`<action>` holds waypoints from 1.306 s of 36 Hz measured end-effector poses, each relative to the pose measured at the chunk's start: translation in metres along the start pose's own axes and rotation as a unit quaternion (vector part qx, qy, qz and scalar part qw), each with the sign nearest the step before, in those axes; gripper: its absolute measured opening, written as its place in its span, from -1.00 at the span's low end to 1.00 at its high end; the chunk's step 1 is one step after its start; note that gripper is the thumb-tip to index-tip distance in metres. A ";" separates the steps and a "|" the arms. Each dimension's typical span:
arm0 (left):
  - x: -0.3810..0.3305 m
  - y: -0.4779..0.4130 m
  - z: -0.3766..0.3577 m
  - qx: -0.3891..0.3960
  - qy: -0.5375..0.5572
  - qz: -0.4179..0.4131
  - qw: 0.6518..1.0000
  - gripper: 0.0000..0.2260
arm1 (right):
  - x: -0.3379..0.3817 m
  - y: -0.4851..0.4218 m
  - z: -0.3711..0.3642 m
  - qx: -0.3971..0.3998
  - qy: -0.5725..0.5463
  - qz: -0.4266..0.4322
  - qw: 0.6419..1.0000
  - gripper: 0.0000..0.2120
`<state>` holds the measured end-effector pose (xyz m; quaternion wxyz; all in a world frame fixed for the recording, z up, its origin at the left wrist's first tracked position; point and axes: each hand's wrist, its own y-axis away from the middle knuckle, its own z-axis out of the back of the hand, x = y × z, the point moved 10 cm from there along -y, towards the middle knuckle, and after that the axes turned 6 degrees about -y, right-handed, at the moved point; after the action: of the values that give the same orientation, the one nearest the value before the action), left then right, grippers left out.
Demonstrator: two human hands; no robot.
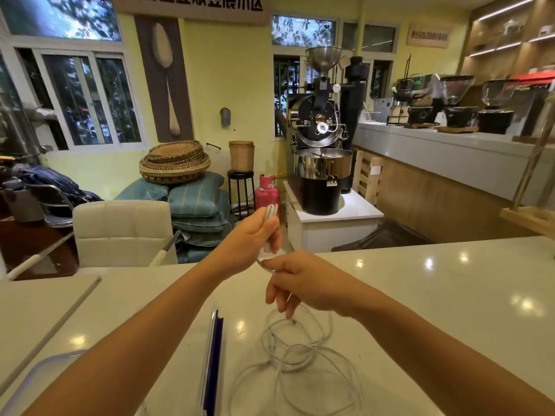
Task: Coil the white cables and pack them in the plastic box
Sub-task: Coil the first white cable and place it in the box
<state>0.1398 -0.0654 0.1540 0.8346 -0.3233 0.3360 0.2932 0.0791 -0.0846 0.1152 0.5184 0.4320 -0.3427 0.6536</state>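
We see the left hand (250,235) raised, grip closed on folded white cable (271,212); right hand (303,280) pinches its strand above the table (420,295).

Loose white cables (295,352) lie on the glossy white table (435,295), right of the upright blue-edged plastic lid (213,355).
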 end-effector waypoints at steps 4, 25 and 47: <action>0.005 0.011 -0.018 0.078 0.034 0.004 0.996 -0.77 | 0.023 0.004 0.029 -0.031 -0.003 0.045 0.999 -0.85; -0.018 0.024 -0.036 0.226 0.421 0.002 0.879 -0.84 | 0.033 0.011 0.086 -0.193 -0.032 0.254 0.947 -0.80; -0.003 0.017 -0.030 0.152 0.441 0.109 0.878 -0.80 | 0.002 -0.007 0.073 -0.074 -0.273 0.123 0.951 -0.82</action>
<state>0.1148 -0.0778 0.1340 0.6013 -0.2495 0.7431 0.1550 0.1013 -0.1480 0.1453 0.3509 0.5087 -0.5695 0.5421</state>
